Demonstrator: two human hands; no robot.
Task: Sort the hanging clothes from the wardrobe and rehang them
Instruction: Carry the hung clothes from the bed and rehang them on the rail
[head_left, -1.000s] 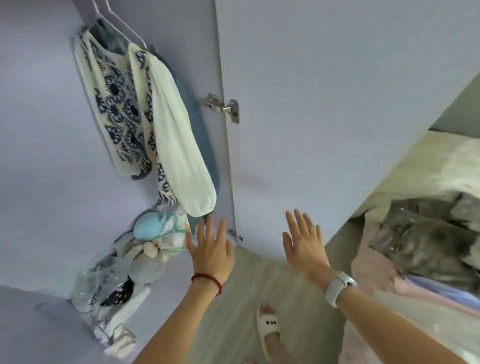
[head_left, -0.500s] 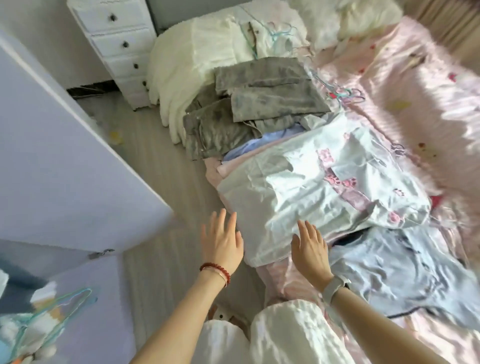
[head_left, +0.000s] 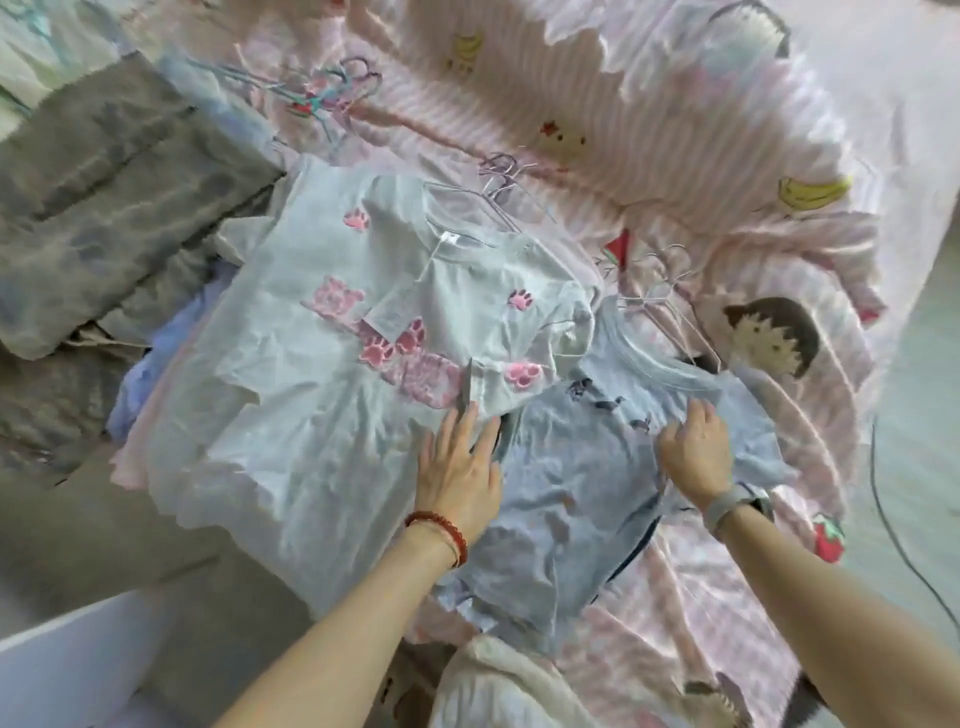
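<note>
Head view: left hand (head_left: 460, 467) lying flat, fingers straight, pressing the edge where the white paw-print shirt (head_left: 332, 364) is overlapping the pale blue shirt (head_left: 571, 467). Right hand (head_left: 696, 449), well apart from it, fingers curling into the blue shirt's shoulder, apparently gripping cloth. Wire hangers (head_left: 660, 296) lying just beyond the right hand on the pink bedsheet (head_left: 675, 130). Judged step: picking the blue shirt off the pile. Next move calls for lifting it free, hanger kept seated in the collar

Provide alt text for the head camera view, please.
A person's left hand lies flat and right hand grips a pale blue T-shirt on a pink bedspread, beside a white paw-print T-shirt, grey trousers and loose wire hangers.
</note>
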